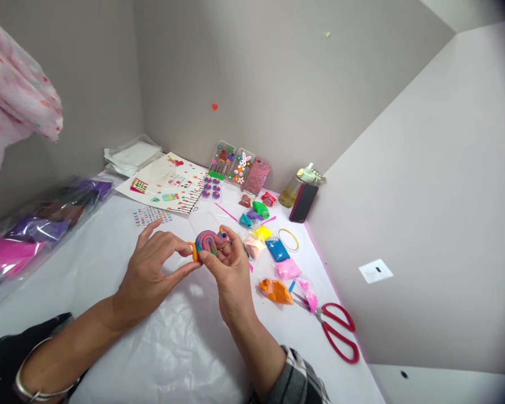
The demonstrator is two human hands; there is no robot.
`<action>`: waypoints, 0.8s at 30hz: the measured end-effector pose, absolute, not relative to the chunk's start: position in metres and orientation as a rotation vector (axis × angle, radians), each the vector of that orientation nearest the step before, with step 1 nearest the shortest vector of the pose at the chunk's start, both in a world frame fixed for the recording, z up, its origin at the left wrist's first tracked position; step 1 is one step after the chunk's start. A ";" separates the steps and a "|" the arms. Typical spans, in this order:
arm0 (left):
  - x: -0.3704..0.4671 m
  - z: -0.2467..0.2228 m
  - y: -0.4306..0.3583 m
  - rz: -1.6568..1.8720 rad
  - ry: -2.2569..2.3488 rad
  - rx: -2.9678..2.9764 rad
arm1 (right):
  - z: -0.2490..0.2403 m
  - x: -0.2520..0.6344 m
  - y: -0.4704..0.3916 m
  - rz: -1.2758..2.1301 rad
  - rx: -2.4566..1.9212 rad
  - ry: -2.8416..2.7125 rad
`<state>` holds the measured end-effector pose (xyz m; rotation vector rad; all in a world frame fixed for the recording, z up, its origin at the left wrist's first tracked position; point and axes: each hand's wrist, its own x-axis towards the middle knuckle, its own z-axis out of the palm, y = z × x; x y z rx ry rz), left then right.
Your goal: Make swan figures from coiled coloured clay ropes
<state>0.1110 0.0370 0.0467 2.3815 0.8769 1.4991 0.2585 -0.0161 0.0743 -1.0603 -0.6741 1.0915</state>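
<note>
Clay swirl, multicoloured and roughly disc-shaped, was held clear above the table, between both hands at mid-frame. An orange strip ran along its left edge.

Left hand: thumb and forefinger were pinched together on the orange strip at the swirl's left side, other fingers raised and fanned. I read that as a light grip meant to press the strip on without flattening the disc. Bangle was on that wrist.

Right hand: fingers were closed around the swirl from below and behind, thumb up against its lower edge. It seemed to act as the support while the left did the fine work.

Near the right hand, small bags of coloured clay lay in a loose cluster: orange bag, pink bag, blue bag, yellow bag, green bag. They were probably kept within reach for colour changes. Red-handled scissors lay just beyond the orange bag, blades pointing toward it.

Farther back were a sticker sheet, three decorated phone cases propped against the wall, a dark phone leaning at the corner, and a bottle beside it.

Left edge: bagged clay stock in plastic, well apart from the hands. A white plastic sheet covered the table.
</note>
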 end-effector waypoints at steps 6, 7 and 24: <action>0.109 0.046 0.036 1.492 0.845 2.416 | 0.075 0.260 -0.016 1.074 -1.058 -0.699; 0.109 0.047 0.036 1.495 0.843 2.423 | 0.075 0.260 -0.016 1.067 -1.057 -0.707; 0.107 0.049 0.037 1.534 0.855 2.457 | 0.076 0.259 -0.017 1.051 -1.073 -0.736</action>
